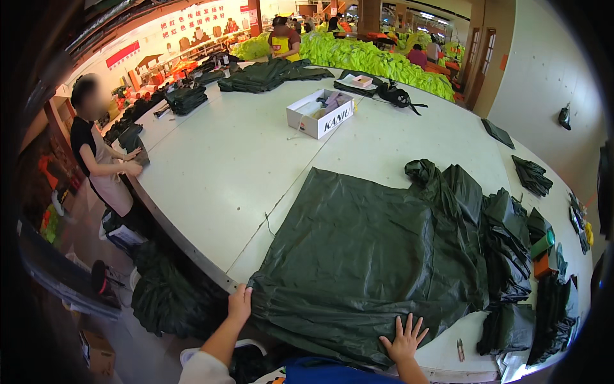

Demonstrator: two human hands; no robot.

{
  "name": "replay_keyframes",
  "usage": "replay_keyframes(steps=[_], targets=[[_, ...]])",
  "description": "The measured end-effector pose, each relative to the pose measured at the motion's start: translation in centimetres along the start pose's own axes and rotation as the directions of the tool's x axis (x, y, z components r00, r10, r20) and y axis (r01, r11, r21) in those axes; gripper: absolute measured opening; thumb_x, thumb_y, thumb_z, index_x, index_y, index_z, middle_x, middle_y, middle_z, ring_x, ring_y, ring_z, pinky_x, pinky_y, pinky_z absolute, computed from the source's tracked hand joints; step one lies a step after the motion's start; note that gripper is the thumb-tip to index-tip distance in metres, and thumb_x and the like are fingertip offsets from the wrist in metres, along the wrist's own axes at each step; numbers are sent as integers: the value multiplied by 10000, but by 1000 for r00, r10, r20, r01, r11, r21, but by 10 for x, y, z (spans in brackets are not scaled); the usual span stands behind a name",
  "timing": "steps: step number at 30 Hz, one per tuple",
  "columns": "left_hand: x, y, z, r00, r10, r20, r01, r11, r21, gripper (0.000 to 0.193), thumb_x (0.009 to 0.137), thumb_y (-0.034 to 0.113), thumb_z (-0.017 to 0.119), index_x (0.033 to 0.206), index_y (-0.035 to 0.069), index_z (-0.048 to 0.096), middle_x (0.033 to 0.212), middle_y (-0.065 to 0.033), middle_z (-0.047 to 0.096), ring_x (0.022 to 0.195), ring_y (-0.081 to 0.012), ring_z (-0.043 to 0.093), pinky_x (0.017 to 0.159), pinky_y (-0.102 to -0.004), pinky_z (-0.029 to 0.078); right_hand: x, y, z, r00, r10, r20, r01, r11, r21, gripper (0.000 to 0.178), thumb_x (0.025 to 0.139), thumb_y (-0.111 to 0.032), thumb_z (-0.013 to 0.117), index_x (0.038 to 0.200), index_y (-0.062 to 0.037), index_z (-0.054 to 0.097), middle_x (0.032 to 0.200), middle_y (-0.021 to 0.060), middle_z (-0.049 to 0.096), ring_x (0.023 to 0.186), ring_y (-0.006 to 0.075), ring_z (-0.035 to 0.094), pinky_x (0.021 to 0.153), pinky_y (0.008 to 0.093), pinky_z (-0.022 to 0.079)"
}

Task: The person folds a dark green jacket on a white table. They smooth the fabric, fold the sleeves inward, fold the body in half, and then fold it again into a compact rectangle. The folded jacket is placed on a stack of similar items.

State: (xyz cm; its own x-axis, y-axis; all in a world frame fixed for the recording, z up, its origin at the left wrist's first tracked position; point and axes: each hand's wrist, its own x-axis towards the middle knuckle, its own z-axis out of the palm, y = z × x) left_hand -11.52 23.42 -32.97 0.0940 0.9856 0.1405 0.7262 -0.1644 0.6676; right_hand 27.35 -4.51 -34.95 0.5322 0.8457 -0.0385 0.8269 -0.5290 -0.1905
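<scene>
Pinches the near-left edge of the dark green fabric (352, 237) in the curled left hand (240, 304); lays the right hand (404, 339) on it with fingers spread. Lies over the near edge of the white table (211, 179), faintly glossy, flatter at left, bunched in creased folds at right.

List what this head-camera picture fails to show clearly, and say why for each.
All in the head view:
Tabletop beneath the dark green garment: hidden by the garment.
Right hand: palm hidden, its back faces the camera.
White box: its floor partly hidden by contents and front walls.
Right forearm: cut off by the lower edge.
</scene>
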Motion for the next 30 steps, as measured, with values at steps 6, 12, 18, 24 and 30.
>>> replay_keyframes(steps=[6, 12, 18, 24, 30], targets=[[0, -20, -7, 977, 193, 94, -209, 957, 202, 320, 836, 261, 663, 1054, 73, 522, 962, -155, 601, 897, -364, 584, 779, -448, 458, -11, 15, 4, 998, -38, -50, 43, 993, 110, 850, 693, -666, 635, 1351, -148, 490, 1489, 164, 311, 1392, 459, 166, 1074, 673, 34], [-37, -45, -35, 554, 622, 553, -804, 573, 161, 477, 755, 297, 690, 1143, 64, 539, 1216, -145, 539, 1142, -322, 511, 974, -483, 372, -76, 61, -19, 823, -546, 156, 502, 828, 249, 680, 695, -466, 717, 1292, -193, 538, 1353, 94, 504, 1316, 315, 405, 1089, 586, 206], [-17, -56, -32, 608, 630, 484, -709, 705, -27, 303, 665, 1, 634, 962, 61, 614, 1095, -133, 633, 1017, -335, 594, 852, -433, 481, -78, 55, -22, 862, -494, 113, 464, 859, 214, 492, 676, -193, 715, 1161, -183, 633, 1245, 42, 569, 1218, 284, 480, 1052, 469, 330], [11, -30, -60, 602, 403, 690, -523, 851, -41, 136, 689, 107, 693, 807, 55, 651, 811, -122, 645, 784, -328, 625, 704, -388, 507, -74, 42, -32, 870, -486, 81, 472, 870, 145, 412, 650, -147, 659, 1061, -160, 651, 1100, 24, 603, 1088, 253, 532, 941, 430, 385], [54, 7, -87, 603, 10, 798, 128, 986, -109, 130, 691, 31, 721, 782, 24, 628, 774, 15, 626, 748, -79, 548, 705, -258, 466, -47, 57, -66, 940, -323, 108, 236, 847, 477, 215, 762, -34, 597, 973, -69, 611, 949, 120, 605, 928, 307, 574, 850, 433, 437]])
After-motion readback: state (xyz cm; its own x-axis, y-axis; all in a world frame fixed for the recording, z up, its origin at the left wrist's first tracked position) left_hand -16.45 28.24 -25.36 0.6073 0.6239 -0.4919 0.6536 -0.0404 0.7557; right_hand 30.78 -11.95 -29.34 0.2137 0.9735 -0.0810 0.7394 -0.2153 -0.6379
